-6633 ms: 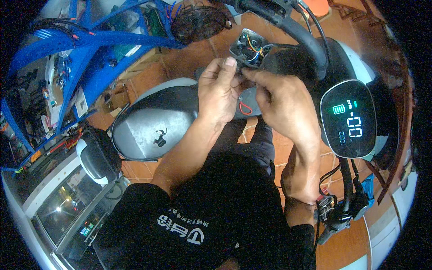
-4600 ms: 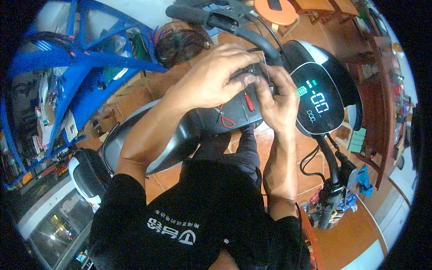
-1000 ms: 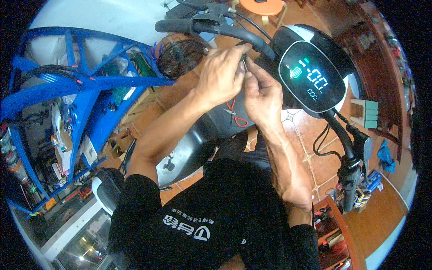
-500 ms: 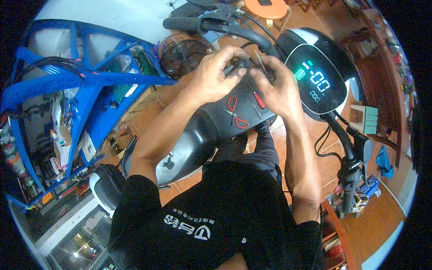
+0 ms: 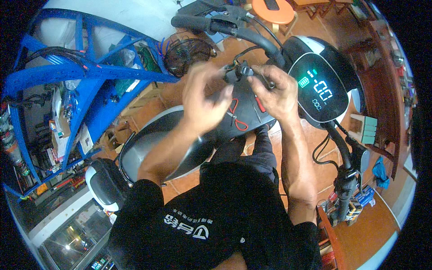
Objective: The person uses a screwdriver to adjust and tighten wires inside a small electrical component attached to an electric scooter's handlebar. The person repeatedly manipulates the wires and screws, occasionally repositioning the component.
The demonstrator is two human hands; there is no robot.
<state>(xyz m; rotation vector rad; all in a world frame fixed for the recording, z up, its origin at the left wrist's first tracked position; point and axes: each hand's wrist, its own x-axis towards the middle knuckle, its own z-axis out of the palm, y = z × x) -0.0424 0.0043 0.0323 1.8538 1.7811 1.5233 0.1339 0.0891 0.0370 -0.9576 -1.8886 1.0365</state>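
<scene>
A small black part (image 5: 244, 71) with thin wires running from it, perhaps a handlebar switch housing, is up between my hands. My right hand (image 5: 278, 92) is closed, thumb and forefinger pinching its right side; a short metal piece (image 5: 271, 84) shows among the other fingers. My left hand (image 5: 204, 99) is just left of the part, smeared by motion, so its grip is unclear. Below them, red-handled scissors (image 5: 240, 123) and a red-handled screwdriver (image 5: 260, 105) lie on the scooter's dark surface (image 5: 252, 118).
The scooter's lit display (image 5: 318, 87) is at the right, with a handlebar grip (image 5: 191, 22) ahead and another (image 5: 344, 193) at the lower right. A blue rack (image 5: 90, 99) fills the left. Beyond stand a black wire fan guard (image 5: 184, 58) and an orange stool (image 5: 273, 11).
My left hand has swung down and toward me, away from the black part, which now shows more fully. My right hand has turned, and the thin metal shaft above its fingers no longer points up.
</scene>
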